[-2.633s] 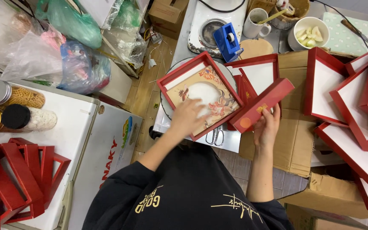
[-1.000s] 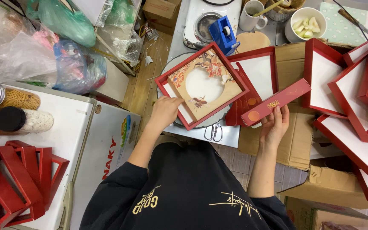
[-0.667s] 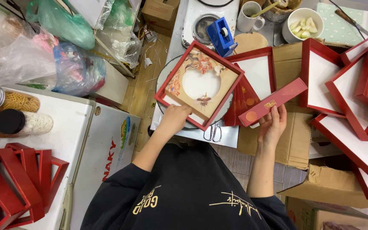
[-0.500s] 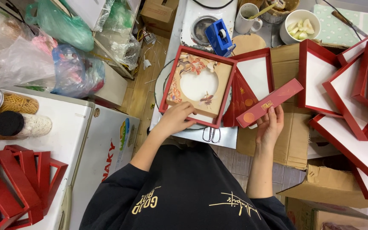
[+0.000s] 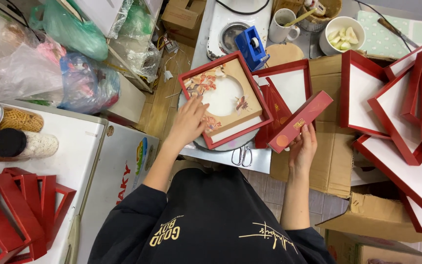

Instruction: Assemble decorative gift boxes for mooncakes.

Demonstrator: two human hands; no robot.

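The left hand lies flat on the near-left corner of the tray, its fingers spread and stretched over the tan insert toward the round white opening just beyond the fingertips. The tray is a square red-rimmed box sitting turned like a diamond on the counter, one corner pointing away from the person and one toward the scissors that lie just below it.

The right hand holds the sleeve, a long flat red box; its fingers curl up around the near end, thumb on the left edge, pinching it, though how tightly is hard to tell from above. The sleeve's long axis runs diagonally, from the low left end beside the thumb up to the right, away from the fingers. It hangs above the cardboard, just right of the tray and apart from it.

An open red lid lies behind the sleeve, and a blue tape dispenser stands beyond the tray.
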